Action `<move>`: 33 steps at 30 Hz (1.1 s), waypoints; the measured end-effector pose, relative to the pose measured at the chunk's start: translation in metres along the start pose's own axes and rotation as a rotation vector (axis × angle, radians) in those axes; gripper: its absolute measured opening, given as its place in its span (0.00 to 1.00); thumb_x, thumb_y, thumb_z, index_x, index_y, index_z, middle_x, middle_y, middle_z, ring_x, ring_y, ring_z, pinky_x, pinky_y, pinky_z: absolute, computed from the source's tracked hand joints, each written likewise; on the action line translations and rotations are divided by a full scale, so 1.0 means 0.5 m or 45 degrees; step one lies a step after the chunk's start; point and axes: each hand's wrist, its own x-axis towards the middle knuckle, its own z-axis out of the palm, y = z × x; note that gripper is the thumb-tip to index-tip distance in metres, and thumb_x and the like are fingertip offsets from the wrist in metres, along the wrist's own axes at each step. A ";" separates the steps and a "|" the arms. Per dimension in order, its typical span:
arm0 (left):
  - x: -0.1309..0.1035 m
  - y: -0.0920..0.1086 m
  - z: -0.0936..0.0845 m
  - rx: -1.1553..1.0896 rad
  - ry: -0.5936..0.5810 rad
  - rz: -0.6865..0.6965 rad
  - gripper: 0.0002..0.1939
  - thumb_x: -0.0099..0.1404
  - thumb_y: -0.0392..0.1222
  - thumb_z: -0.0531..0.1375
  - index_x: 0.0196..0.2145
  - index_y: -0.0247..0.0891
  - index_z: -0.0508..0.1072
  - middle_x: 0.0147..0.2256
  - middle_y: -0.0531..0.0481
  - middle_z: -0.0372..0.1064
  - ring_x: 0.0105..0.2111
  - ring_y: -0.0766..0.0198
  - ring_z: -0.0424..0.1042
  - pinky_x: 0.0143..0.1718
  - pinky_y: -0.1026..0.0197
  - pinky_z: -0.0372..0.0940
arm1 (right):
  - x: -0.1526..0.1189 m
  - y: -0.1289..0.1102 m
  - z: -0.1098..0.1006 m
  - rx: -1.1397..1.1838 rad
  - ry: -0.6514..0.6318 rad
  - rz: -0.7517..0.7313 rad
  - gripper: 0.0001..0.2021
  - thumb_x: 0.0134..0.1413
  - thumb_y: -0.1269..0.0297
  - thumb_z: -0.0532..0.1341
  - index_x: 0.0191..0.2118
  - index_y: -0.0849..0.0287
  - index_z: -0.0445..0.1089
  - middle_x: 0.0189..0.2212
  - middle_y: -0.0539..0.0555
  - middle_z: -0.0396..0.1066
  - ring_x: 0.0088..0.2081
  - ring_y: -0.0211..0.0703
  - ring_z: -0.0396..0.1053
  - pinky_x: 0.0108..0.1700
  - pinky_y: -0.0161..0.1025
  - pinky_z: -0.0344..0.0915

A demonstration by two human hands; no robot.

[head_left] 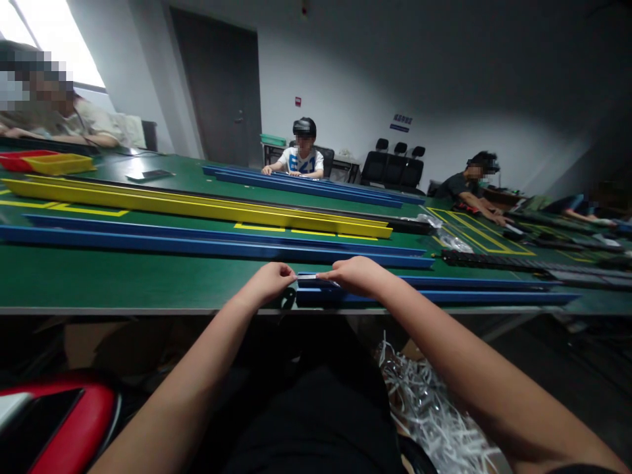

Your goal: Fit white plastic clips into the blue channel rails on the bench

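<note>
A short thin white strip (307, 277) stretches between my two hands, just above the near end of a blue channel rail (434, 297) at the table's front edge. My left hand (270, 283) pinches the strip's left end between thumb and fingertips. At its right end my right hand (361, 276) has its fingertips closed on it, palm turned down over the rail. The right hand hides part of the rail, and its thumb is not clearly seen. A longer pair of blue rails (217, 245) lies just beyond my hands.
Yellow rails (207, 205) and more blue rails (306, 187) lie farther across the green table (123, 280). Red and yellow trays (59, 163) stand at the left. Several co-workers sit around the table. Below right is a heap of white strips (429, 408); a red seat (89, 415) is below left.
</note>
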 end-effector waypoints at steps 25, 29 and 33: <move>0.014 -0.012 0.041 0.467 0.061 -0.189 0.15 0.59 0.50 0.55 0.30 0.42 0.79 0.31 0.42 0.78 0.32 0.57 0.75 0.32 0.61 0.63 | 0.080 -0.038 0.017 -0.191 -0.369 -0.125 0.15 0.59 0.70 0.54 0.43 0.57 0.78 0.34 0.60 0.77 0.35 0.47 0.75 0.35 0.38 0.64; 0.014 -0.012 0.043 0.456 0.070 -0.204 0.15 0.59 0.52 0.55 0.30 0.43 0.79 0.31 0.43 0.78 0.32 0.56 0.75 0.32 0.61 0.63 | 0.080 -0.041 0.021 -0.198 -0.344 -0.113 0.15 0.59 0.70 0.53 0.41 0.58 0.78 0.34 0.60 0.77 0.36 0.47 0.75 0.35 0.38 0.64; 0.015 -0.011 0.045 0.470 0.088 -0.230 0.16 0.59 0.51 0.54 0.29 0.44 0.79 0.31 0.43 0.77 0.32 0.55 0.75 0.32 0.60 0.63 | 0.082 -0.050 0.016 -0.212 -0.338 -0.105 0.15 0.59 0.72 0.52 0.40 0.58 0.78 0.36 0.60 0.78 0.37 0.47 0.75 0.35 0.37 0.64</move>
